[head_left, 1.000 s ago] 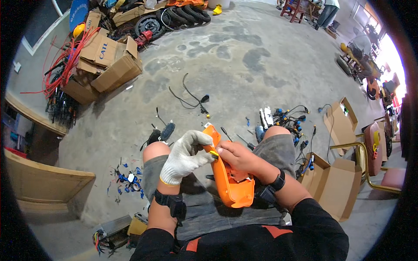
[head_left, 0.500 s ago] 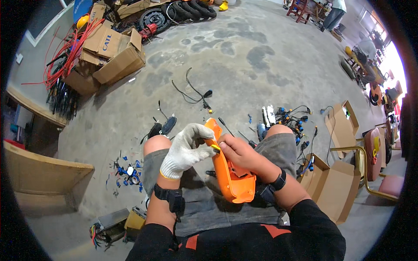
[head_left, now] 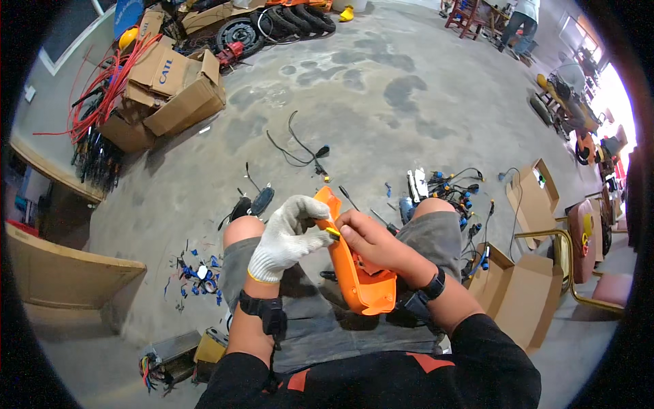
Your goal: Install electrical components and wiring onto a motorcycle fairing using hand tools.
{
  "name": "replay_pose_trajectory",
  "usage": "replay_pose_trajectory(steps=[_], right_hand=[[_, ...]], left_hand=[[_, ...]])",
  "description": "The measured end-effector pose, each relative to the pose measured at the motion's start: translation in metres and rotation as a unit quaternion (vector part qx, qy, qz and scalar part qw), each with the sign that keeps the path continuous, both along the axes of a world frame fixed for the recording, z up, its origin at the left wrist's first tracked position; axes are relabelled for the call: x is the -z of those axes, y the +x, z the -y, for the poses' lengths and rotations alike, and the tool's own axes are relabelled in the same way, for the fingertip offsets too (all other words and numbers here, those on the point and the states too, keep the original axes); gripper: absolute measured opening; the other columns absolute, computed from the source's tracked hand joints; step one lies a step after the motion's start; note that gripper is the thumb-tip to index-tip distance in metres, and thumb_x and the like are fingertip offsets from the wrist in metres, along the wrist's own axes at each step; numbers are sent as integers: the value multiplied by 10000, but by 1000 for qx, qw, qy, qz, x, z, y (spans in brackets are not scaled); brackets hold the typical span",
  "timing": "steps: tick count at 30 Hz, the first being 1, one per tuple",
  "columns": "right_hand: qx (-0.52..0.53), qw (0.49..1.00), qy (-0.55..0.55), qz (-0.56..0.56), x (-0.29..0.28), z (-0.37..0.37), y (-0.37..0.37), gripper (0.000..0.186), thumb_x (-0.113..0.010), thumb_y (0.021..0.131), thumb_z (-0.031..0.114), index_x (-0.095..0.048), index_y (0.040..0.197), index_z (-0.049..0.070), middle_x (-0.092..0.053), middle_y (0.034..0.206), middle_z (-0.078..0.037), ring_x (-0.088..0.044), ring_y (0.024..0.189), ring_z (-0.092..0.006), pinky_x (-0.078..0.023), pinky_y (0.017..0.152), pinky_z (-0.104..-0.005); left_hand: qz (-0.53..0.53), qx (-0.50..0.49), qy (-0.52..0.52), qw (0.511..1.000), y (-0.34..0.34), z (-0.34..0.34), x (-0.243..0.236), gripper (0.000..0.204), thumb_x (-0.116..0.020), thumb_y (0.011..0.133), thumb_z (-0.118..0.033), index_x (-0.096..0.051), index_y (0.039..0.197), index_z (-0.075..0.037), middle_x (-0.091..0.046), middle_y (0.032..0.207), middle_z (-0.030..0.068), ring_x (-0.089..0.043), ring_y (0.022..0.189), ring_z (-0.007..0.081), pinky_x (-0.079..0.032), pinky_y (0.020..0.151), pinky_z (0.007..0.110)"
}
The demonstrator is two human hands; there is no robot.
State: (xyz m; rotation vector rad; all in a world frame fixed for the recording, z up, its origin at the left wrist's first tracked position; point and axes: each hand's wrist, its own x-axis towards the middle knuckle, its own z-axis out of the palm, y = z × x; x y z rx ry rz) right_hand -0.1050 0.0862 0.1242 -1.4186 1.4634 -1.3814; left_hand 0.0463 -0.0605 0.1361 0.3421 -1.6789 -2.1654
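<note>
Over my lap, between my knees, an orange plastic panel with a hollow, molded inner side is held up at a tilt. My left hand, in a white knit glove, curls its thumb and fingers at the panel's upper left edge. A small yellow-and-black piece shows between its fingertips and that edge. My bare right hand grips the panel from the right, thumb close to the small piece, its other fingers partly hidden behind the hand and panel wall.
Blue-and-black cable connectors lie beyond my right knee, near open cardboard boxes. Blue scraps are left of my left knee. A metal box with wires sits at lower left. Loose black cables lie ahead; a person stands far right.
Both hands keep their hold on the orange panel, and it has shifted only slightly. My fingers around the small yellow-and-black piece have barely moved.
</note>
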Motion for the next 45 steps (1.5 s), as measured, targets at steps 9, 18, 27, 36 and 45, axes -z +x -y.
replay_pose_trajectory(steps=[9,18,27,36,45], right_hand=[[-34,993,107,41,-4,-2,-2,290,-427,1051,285,-526,970,25,-517,704,-32,-502,643,-113,-437,599,-290],[-6,999,30,21,1,-2,1,235,-429,1050,244,-521,1021,29,-537,773,-20,-547,678,-114,-463,626,-284],[-36,982,149,109,-5,-5,-8,269,-455,1033,256,-545,965,12,-551,752,0,-520,684,-104,-438,607,-292],[-32,988,121,93,-2,-1,-6,265,-446,1043,276,-537,1034,28,-559,866,-26,-523,802,-116,-440,729,-283],[-25,998,61,-6,4,-7,-8,225,-458,1037,255,-514,1080,42,-557,863,-43,-534,818,-140,-455,737,-309]], left_hand=[[-1,17,25,1000,0,-5,-4,441,-754,724,126,-583,1094,-42,-614,1035,33,-616,963,126,-545,843,286],[13,-2,13,1000,1,-3,-1,429,-750,734,112,-580,1096,-44,-603,1043,32,-606,969,127,-540,854,286],[-16,25,43,999,-5,-5,-3,386,-745,755,95,-562,1062,-52,-610,1034,39,-617,949,141,-548,832,295],[12,-2,41,999,-4,-4,-6,421,-767,720,93,-570,1063,-52,-594,1029,19,-597,964,130,-535,847,283],[5,1,52,999,-3,-4,-6,429,-772,728,83,-569,1080,-54,-600,1025,26,-610,959,131,-541,851,290]])
